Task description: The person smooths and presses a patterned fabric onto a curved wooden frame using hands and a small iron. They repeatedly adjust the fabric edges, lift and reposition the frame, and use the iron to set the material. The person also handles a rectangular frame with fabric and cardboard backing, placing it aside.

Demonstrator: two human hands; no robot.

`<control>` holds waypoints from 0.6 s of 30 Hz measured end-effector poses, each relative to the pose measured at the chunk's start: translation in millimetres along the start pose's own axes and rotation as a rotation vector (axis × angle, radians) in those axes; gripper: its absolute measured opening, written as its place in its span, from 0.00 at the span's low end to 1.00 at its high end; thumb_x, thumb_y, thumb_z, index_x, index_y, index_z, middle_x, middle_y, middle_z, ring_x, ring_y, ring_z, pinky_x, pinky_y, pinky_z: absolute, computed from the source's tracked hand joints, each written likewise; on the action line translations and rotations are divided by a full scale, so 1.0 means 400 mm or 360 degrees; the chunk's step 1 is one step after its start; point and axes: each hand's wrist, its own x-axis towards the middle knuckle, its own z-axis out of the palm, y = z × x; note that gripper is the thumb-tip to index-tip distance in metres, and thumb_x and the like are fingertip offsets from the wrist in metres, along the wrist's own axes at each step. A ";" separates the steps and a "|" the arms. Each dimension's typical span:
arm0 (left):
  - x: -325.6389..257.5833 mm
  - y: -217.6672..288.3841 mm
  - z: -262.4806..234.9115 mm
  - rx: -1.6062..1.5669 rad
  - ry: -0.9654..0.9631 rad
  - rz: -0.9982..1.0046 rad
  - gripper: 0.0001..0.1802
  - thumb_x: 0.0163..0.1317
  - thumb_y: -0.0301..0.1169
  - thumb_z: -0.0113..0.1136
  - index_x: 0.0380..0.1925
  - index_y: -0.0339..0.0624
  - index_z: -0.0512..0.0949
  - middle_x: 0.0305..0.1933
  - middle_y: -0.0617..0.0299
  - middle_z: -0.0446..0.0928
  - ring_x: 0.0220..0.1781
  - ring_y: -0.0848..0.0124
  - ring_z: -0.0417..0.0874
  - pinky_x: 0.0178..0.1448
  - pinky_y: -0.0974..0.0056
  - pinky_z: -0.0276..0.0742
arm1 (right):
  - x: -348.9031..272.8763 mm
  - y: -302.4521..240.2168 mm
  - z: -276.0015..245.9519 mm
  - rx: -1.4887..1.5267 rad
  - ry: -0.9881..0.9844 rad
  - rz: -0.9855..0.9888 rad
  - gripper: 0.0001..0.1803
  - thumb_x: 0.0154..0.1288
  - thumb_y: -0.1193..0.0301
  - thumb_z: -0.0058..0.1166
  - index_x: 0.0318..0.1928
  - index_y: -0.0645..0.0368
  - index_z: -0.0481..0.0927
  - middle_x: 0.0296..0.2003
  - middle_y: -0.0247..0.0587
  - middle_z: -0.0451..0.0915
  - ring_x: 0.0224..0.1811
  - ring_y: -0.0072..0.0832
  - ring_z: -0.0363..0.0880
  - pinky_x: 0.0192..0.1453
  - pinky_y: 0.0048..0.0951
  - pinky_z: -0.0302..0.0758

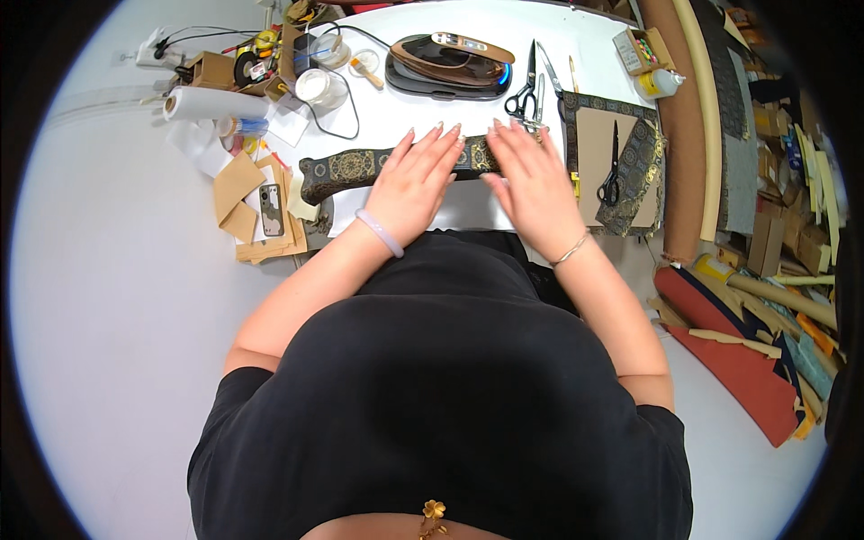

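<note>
2 hands lie palm down across a long, dark patterned roll (346,168), which rests along the near edge of the white table (423,115). The left hand (416,191) is open, its fingers straight and close together over the middle of the roll. The right hand (535,187) is also open, thumb apart, covering the roll's right end. Neither hand closes around it. Beyond them stands 1 brown iron (450,61), with black scissors (517,104) to its right. A white jar (319,88) and a brush (367,74) sit to its left.
</note>
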 end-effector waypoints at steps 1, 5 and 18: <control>-0.005 0.003 0.009 0.0060 0.0002 -0.0003 0.32 0.68 0.27 0.62 0.73 0.37 0.69 0.79 0.52 0.69 0.81 0.54 0.69 0.84 0.45 0.59 | 0.004 -0.027 0.015 0.0057 -0.0075 -0.0042 0.31 0.76 0.57 0.58 0.70 0.64 0.74 0.71 0.52 0.75 0.77 0.44 0.69 0.85 0.52 0.58; -0.020 0.003 0.023 0.0003 0.0054 -0.0118 0.35 0.65 0.30 0.64 0.73 0.35 0.69 0.76 0.50 0.71 0.81 0.54 0.69 0.84 0.45 0.59 | 0.019 -0.088 0.066 0.0032 -0.0019 0.0004 0.35 0.73 0.55 0.60 0.71 0.66 0.72 0.66 0.51 0.76 0.73 0.45 0.71 0.83 0.50 0.61; -0.179 -0.114 -0.069 0.0411 0.0057 -0.0420 0.46 0.69 0.48 0.66 0.79 0.37 0.60 0.77 0.48 0.70 0.82 0.52 0.66 0.86 0.45 0.52 | -0.012 -0.021 0.034 -0.0332 -0.0074 0.0060 0.45 0.73 0.42 0.56 0.79 0.58 0.65 0.75 0.50 0.70 0.80 0.46 0.64 0.85 0.54 0.53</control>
